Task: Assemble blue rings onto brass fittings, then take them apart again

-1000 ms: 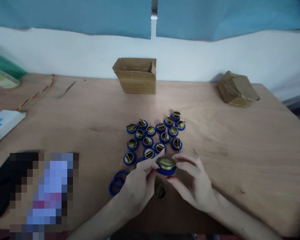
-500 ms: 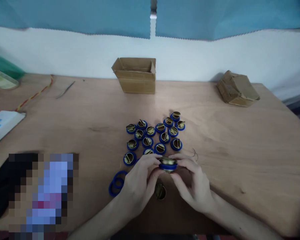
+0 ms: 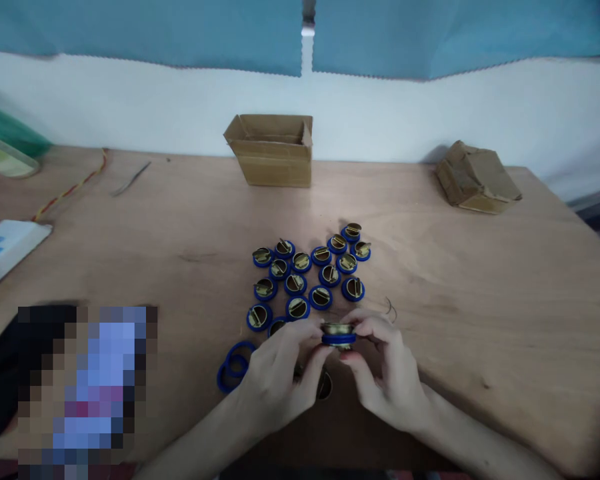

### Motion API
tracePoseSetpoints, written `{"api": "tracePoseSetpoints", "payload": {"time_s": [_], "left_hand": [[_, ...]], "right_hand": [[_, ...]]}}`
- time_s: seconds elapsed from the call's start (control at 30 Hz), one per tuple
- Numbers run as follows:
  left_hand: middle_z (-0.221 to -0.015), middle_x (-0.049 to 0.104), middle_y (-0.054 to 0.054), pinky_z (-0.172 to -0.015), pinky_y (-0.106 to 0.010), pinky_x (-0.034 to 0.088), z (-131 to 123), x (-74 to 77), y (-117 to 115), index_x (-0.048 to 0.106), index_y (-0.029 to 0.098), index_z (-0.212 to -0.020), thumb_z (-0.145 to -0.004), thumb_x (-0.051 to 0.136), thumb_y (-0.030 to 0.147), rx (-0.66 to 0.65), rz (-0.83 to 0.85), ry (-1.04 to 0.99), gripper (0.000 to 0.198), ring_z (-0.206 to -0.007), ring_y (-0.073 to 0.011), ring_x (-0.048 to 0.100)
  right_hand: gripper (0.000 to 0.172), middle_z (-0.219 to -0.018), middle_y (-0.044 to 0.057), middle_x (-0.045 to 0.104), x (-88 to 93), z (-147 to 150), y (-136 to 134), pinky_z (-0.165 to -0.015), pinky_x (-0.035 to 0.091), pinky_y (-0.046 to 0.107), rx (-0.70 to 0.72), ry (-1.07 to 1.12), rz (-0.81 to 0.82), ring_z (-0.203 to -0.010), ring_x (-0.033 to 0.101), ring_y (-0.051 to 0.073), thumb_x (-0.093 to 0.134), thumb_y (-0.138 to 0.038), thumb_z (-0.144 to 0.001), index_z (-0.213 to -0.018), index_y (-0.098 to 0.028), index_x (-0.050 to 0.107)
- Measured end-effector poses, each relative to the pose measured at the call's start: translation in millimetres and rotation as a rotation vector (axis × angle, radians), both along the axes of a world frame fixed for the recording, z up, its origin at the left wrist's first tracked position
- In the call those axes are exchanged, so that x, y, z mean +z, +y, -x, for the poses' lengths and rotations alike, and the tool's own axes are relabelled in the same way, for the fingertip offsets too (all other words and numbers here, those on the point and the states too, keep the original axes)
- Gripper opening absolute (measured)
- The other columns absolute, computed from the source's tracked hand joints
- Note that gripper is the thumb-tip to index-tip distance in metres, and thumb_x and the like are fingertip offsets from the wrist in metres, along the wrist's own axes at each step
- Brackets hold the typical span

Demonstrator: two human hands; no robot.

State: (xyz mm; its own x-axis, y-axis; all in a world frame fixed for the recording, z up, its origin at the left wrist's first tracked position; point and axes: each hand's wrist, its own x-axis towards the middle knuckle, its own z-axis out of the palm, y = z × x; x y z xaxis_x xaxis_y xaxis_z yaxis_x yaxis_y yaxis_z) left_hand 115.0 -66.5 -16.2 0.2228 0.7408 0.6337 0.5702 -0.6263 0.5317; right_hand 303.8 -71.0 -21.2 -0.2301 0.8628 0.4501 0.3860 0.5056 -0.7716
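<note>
1. At the left, some loose blue rings (image 3: 235,357) lie on the wooden table (image 3: 170,227), overlapping one another, just beside the left wrist.
2. The left hand (image 3: 277,370) pinches the left edge of the held piece, with its fingertips above and its thumb below.
3. Beyond the hands stands a group of brass-coloured pieces with blue rings (image 3: 295,285) (one or two at the near side are partly covered by the left hand).
4. Under the hands, one brass-coloured piece (image 3: 325,385) lies on the table, half hidden by the left thumb.
5. Between both hands is the held piece, a round brass-coloured fitting with a blue ring (image 3: 339,339) around its middle. It is seen edge-on; its wide direction runs from left to right, from one hand to the other. Neither hand looks nearer.
6. The right hand (image 3: 393,377) grasps the right edge, thumb low.
</note>
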Motion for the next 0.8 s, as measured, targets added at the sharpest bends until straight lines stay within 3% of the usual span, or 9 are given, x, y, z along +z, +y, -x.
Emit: {"api": "tracePoseSetpoints", "payload": {"time_s": [0.27,0.63,0.8], "left_hand": [[-0.074,0.071,-0.002,-0.065,-0.021,0.061,-2.5,2.6,1.2,0.059,0.016,-0.095,-0.091,0.064,0.007,-0.071,-0.043,-0.043,0.011,-0.07,-0.015,0.075],[-0.072,0.068,-0.001,-0.061,-0.023,0.056,-1.2,-0.6,-1.0,0.056,0.015,-0.102,-0.089,0.065,0.005,-0.147,0.017,-0.028,0.019,-0.063,-0.0139,0.069],[-0.066,0.063,0.001,-0.054,-0.02,0.05,-2.5,1.7,0.3,0.056,0.017,-0.092,-0.089,0.062,0.007,-0.112,0.057,-0.031,0.012,-0.056,-0.0111,0.063]], "right_hand": [[0.032,-0.11,0.008,0.059,-0.6,-1.4,-0.4,-0.08,0.059,0.034,0.077,0.081,0.105,-0.103,0.065,0.021,0.052,-0.007,-0.093,-0.117,-0.025,0.045],[0.025,-0.115,0.009,0.058,-3.5,-2.5,1.5,-0.078,0.056,0.033,0.107,0.033,0.193,-0.095,0.063,0.019,0.048,-0.009,-0.094,-0.114,-0.024,0.044],[0.023,-0.11,0.006,0.057,-4.0,-2.1,1.8,-0.075,0.055,0.032,0.113,0.01,0.26,-0.091,0.061,0.018,0.046,-0.011,-0.096,-0.113,-0.026,0.042]]}}
